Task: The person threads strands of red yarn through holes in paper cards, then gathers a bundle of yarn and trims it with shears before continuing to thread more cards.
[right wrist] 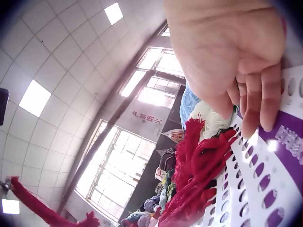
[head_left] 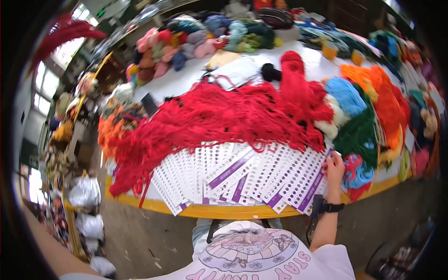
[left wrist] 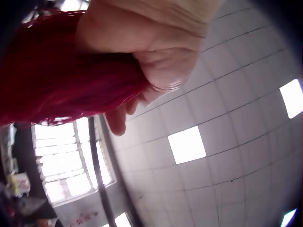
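Note:
In the left wrist view my left hand (left wrist: 142,42) grips a thick bundle of red yarn (left wrist: 61,80), raised against ceiling and windows. The head view shows red yarn (head_left: 70,35) high at the left edge; the hand itself is out of that view. My right hand (head_left: 334,168) is at the right end of fanned white punched cards (head_left: 275,175) with purple strips. Seen from the right wrist, its loosely bent fingers (right wrist: 253,104) lie over a purple-striped card (right wrist: 279,137). A large tangle of red yarn (head_left: 210,112) covers the cards' upper ends.
Orange yarn (head_left: 387,102), light blue yarn (head_left: 345,95) and dark green yarn (head_left: 357,135) lie at the right. Small colored skeins (head_left: 200,42) are heaped at the back, near a white bag (head_left: 235,72). The table has a yellow edge (head_left: 224,213); plastic bags (head_left: 85,191) stand left.

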Action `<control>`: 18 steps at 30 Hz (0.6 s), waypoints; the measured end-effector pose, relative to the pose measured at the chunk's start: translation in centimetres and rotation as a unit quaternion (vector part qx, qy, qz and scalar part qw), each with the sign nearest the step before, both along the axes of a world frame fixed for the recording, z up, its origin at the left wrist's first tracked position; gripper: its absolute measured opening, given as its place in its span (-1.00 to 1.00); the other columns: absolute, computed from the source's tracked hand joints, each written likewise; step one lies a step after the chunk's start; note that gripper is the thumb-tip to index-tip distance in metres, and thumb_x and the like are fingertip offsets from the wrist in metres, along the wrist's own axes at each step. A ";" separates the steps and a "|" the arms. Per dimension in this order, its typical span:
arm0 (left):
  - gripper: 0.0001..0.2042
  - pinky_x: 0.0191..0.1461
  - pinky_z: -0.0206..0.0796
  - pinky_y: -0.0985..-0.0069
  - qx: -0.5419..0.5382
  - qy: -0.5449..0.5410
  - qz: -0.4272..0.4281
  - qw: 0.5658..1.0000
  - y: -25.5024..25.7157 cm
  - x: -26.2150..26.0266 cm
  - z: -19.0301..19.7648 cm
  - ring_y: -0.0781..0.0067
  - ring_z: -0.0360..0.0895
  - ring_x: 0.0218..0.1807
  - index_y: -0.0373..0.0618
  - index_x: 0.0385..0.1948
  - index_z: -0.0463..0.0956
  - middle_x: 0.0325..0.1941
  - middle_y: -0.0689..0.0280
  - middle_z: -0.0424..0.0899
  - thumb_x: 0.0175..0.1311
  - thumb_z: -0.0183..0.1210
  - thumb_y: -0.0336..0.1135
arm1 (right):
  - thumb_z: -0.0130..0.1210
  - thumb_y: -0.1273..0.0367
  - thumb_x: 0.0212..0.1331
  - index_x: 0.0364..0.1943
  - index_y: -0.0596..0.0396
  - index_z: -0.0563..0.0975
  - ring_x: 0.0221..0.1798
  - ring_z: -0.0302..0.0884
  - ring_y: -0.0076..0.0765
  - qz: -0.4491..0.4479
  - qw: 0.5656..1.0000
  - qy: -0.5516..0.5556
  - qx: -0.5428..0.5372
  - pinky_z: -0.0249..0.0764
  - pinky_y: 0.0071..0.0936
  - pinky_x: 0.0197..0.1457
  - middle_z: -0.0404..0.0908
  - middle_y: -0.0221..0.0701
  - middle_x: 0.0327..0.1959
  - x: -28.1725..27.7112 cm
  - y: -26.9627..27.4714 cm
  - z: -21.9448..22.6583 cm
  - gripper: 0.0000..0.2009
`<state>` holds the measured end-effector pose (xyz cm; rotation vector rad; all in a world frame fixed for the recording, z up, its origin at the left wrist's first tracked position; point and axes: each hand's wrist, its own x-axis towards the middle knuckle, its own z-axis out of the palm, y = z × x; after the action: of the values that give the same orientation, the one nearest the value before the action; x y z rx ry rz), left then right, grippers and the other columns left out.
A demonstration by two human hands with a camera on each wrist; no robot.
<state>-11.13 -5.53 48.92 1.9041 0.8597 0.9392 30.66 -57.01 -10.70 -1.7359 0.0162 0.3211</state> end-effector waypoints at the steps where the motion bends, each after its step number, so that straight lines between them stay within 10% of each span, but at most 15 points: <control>1: -0.70 -0.01 0.30 0.46 0.018 -0.010 0.020 1.000 -1.9 -1.7 0.4 0.44 0.46 -0.18 -0.12 -0.15 0.41 -0.24 0.31 0.50 0.21 -0.02 -0.13 | 0.00 0.48 0.10 0.02 0.17 0.36 -0.54 0.47 -0.58 0.004 1.000 -0.009 -0.003 0.33 -0.70 -0.69 0.43 -0.44 -0.47 0.1 0.0 -0.4 -0.65; 9: -0.76 -0.09 0.32 0.51 0.061 -0.075 0.100 0.990 -15.5 -10.9 -3.5 0.49 0.46 -0.33 -0.14 -0.19 0.39 -0.42 0.35 0.49 0.21 -0.03 -0.22 | -0.01 0.48 0.12 -0.01 0.19 0.39 -0.47 0.45 -0.63 0.079 0.992 -0.098 -0.003 0.32 -0.76 -0.63 0.41 -0.48 -0.42 0.5 -0.1 1.1 -0.69; 12: -0.79 -0.12 0.32 0.53 0.078 -0.096 0.168 0.978 -20.1 -13.1 -10.3 0.51 0.47 -0.39 -0.15 -0.21 0.39 -0.50 0.36 0.48 0.21 -0.03 -0.25 | 0.02 0.53 0.06 -0.03 0.15 0.43 -0.35 0.45 -0.66 0.135 0.979 -0.113 0.102 0.37 -0.76 -0.40 0.48 -0.45 -0.34 -8.3 5.3 12.1 -0.68; 13: -0.71 -0.16 0.36 0.63 0.238 -0.047 0.313 0.918 -21.6 -13.8 -14.5 0.55 0.51 -0.31 -0.16 -0.11 0.39 -0.40 0.33 0.55 0.22 -0.03 -0.20 | 0.05 0.55 0.00 -0.03 0.13 0.43 -0.31 0.45 -0.62 0.213 0.958 -0.124 0.143 0.40 -0.72 -0.30 0.51 -0.43 -0.30 -11.7 7.1 14.8 -0.64; 15: -0.64 -0.57 0.09 0.63 -0.073 -0.054 0.039 0.995 -25.1 -13.6 -19.6 0.62 0.26 -0.66 -0.34 -0.09 0.33 -0.65 0.37 0.41 0.18 -0.04 -0.24 | 0.12 0.57 -0.10 -0.05 0.12 0.44 -0.17 0.48 -0.51 0.422 0.864 -0.081 0.263 0.43 -0.62 -0.19 0.50 -0.39 -0.19 -18.9 10.6 17.3 -0.59; 16: -0.60 -0.77 -0.04 0.64 -0.223 -0.012 -0.044 0.974 -26.9 -13.6 -22.1 0.66 0.13 -0.84 -0.43 -0.09 0.29 -0.77 0.39 0.33 0.16 -0.04 -0.26 | 0.17 0.54 -0.12 0.01 0.13 0.39 0.03 0.40 -0.44 0.572 0.783 -0.104 0.223 0.39 -0.48 0.00 0.42 -0.31 -0.01 -22.2 12.8 19.9 -0.52; 18: -0.57 -0.58 0.15 0.57 -0.480 0.008 -0.244 0.842 -28.0 -13.1 -26.1 0.54 0.25 -0.78 -0.48 -0.04 0.30 -0.73 0.28 0.39 0.10 -0.03 -0.32 | 0.27 0.41 -0.17 0.24 0.10 0.08 0.28 0.11 -0.14 0.724 0.591 -0.163 0.316 0.08 -0.29 0.29 0.18 -0.17 0.21 -28.9 18.0 20.1 -0.19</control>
<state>-24.28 -33.50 22.86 1.1284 0.6132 0.0940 1.74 -39.04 9.36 -0.6632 -1.6667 1.0121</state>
